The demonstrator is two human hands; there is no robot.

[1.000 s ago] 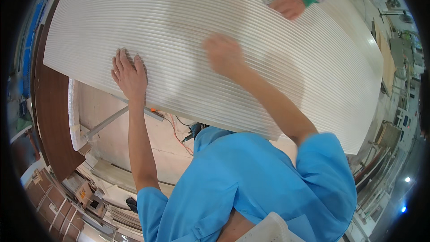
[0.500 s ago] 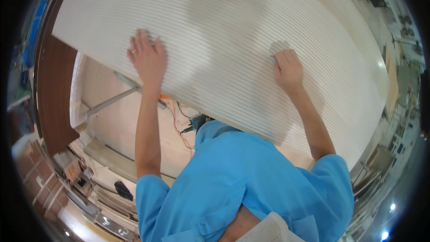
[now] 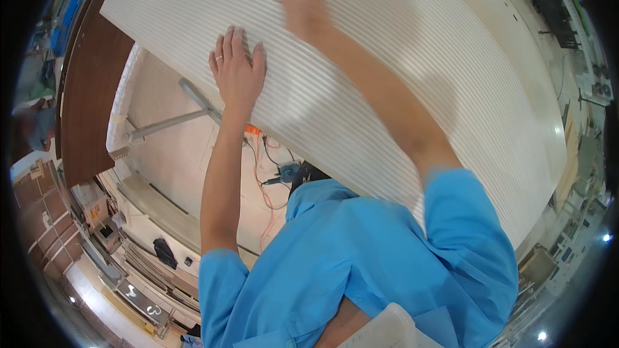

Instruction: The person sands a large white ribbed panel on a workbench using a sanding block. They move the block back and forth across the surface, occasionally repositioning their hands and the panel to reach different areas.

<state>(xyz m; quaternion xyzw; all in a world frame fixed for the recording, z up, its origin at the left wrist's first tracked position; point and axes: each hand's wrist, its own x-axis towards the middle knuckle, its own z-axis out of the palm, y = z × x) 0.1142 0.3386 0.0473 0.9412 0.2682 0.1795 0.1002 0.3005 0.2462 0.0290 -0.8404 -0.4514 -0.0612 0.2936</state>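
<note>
A large white panel (image 3: 412,58) with fine parallel ridges spreads in front of me, its near edge slanting past my waist. My left hand (image 3: 240,71), with a ring on one finger, lies flat on the panel near its left edge, fingers stretched out and nothing in them. Further out and to its right, my right hand (image 3: 306,16) is over the ridged surface, its forearm reaching across the panel. Motion smears its fingers, so I cannot make out whether it holds anything.
At the left stands a dark brown board (image 3: 93,103). Below the panel's near edge are a grey metal support leg (image 3: 171,124) and a blue power tool (image 3: 288,171) with orange and black cords. Long strips (image 3: 155,270) lie stacked at the lower left.
My right hand has swept left and away from me across the panel, from its right part to beyond my left hand. The left hand stays flat on the panel; the view has shifted slightly.
</note>
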